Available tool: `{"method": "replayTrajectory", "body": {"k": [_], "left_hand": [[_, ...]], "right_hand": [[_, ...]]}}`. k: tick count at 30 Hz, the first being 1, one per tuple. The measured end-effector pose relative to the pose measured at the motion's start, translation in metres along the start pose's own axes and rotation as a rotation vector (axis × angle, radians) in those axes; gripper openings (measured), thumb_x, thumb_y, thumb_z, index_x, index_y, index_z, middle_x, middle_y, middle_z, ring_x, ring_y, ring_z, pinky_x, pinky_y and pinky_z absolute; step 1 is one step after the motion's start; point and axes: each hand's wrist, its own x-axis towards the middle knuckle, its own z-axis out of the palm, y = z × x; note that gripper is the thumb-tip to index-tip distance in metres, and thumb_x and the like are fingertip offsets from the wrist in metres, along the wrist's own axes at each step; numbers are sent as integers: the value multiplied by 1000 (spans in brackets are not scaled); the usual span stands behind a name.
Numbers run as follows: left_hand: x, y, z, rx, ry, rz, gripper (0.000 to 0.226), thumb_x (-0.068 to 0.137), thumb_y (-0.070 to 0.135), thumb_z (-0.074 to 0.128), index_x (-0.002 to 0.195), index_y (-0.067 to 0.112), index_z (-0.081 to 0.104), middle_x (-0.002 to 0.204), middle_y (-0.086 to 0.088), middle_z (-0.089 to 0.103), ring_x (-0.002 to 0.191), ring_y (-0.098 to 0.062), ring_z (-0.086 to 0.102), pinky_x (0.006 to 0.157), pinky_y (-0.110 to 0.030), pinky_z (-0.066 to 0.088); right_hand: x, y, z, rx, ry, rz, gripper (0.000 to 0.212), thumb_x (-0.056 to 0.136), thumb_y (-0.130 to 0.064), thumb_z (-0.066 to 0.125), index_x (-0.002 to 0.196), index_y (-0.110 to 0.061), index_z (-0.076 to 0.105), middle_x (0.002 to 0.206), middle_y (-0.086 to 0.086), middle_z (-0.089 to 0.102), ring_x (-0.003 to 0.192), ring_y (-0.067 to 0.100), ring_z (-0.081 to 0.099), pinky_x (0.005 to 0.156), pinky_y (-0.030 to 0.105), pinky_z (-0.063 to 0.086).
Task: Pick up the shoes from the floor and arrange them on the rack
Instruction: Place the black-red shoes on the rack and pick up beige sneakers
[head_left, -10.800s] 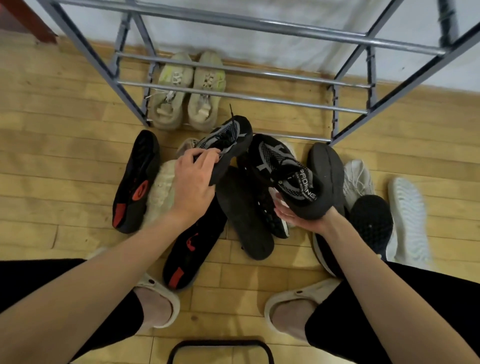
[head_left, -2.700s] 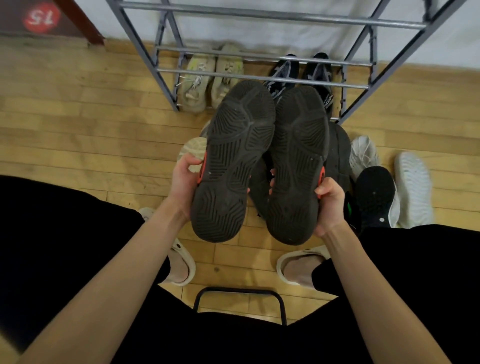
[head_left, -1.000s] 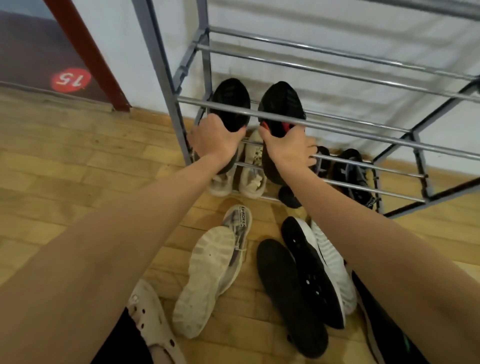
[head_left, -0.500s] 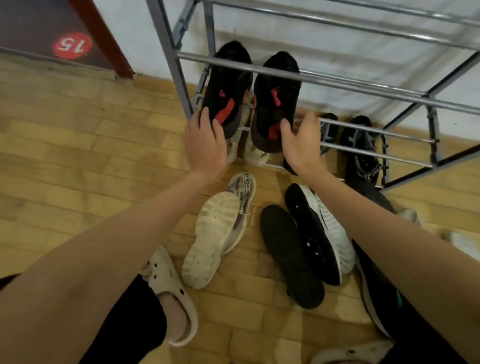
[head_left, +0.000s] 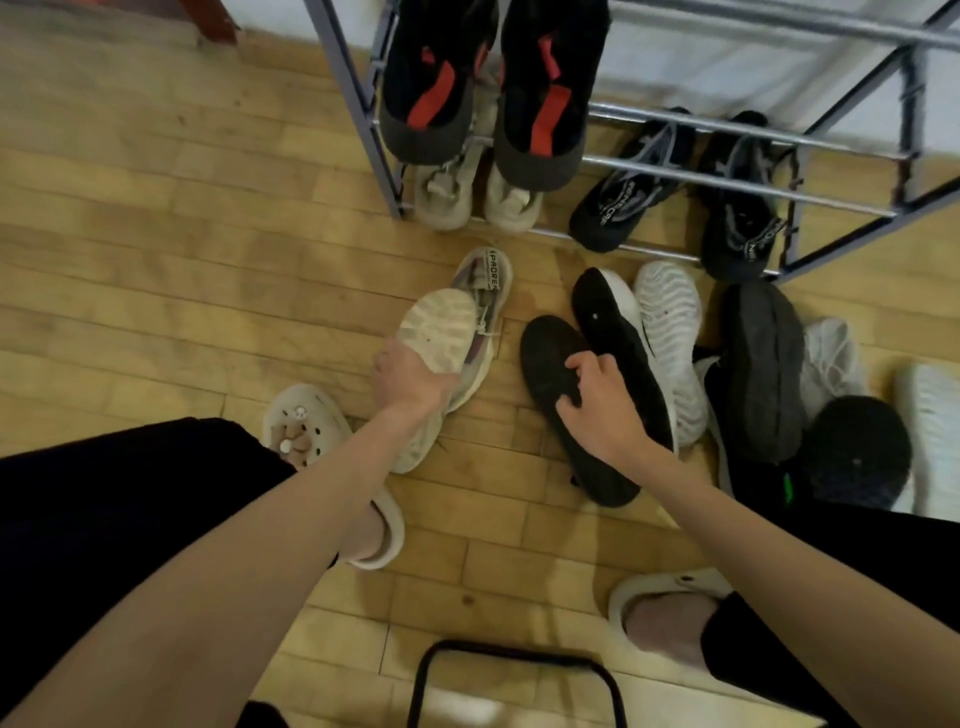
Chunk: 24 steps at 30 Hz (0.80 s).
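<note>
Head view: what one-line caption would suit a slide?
Left hand grips a cream shoe, right hand a black shoe, before the rack.

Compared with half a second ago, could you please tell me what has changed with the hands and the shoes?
Both hands let go of the black-and-red shoes on the rack and came down to the floor. The left hand now grips the upturned cream shoe; the right hand grips the black sole-up shoe. The black-and-red pair, the beige pair and the black pair stayed on the rack.

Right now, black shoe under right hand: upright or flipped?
Flipped. The black shoe lies sole-up on the floor, dark tread facing the camera, right hand gripping it.
</note>
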Motion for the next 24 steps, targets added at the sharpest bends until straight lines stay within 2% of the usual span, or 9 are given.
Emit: {"method": "replayTrajectory", "body": {"k": [2,5,10,16,18,21,24], "left_hand": [[0,-10,6,139,-82,17,107,65,45,84,144,4,24,140,-19,38,130,-35,38,106,-42,40],[6,-16,15,197,-110,23,112,67,46,83,147,5,16,141,-21,34,130,-37,38,107,-45,39],[11,-16,17,124,-21,-12,90,73,30,81,140,7,26,136,-20,39,122,-38,47,100,-47,45],[9,-17,3,14,-37,5,86,69,28,85,134,10,30,136,-17,41,118,-35,50,90,-40,47],[0,-15,1,14,10,32,95,67,33,86,138,8,28,135,-17,43,120,-35,49,90,-40,45],[-12,-6,-1,-72,40,104,105,59,46,88,136,9,28,130,-14,49,118,-32,51,93,-41,49],[-23,12,-1,-213,-25,143,97,57,49,89,126,13,32,117,-1,53,103,-18,55,78,-33,50]], "right_hand": [[-2,6,7,-23,-46,39,51,92,-16,57,138,-7,38,135,15,40,120,30,47,97,34,43],[0,13,14,-110,-109,71,63,93,-18,56,148,-7,27,148,16,31,135,33,35,109,40,36],[8,19,23,-124,-203,116,67,93,-19,55,151,-8,22,153,16,27,140,33,30,114,42,31],[3,18,28,-208,-273,104,63,94,-21,53,150,-10,26,158,16,17,144,35,20,116,44,28],[1,16,26,-120,-267,78,66,92,-22,57,149,-10,28,156,17,23,142,34,25,115,43,29],[-6,4,21,127,-305,7,77,84,-27,69,149,-12,30,151,10,34,136,25,36,110,34,33],[-14,-13,19,430,-451,59,90,76,-36,78,148,-14,30,138,3,48,121,17,52,101,30,45]]}}
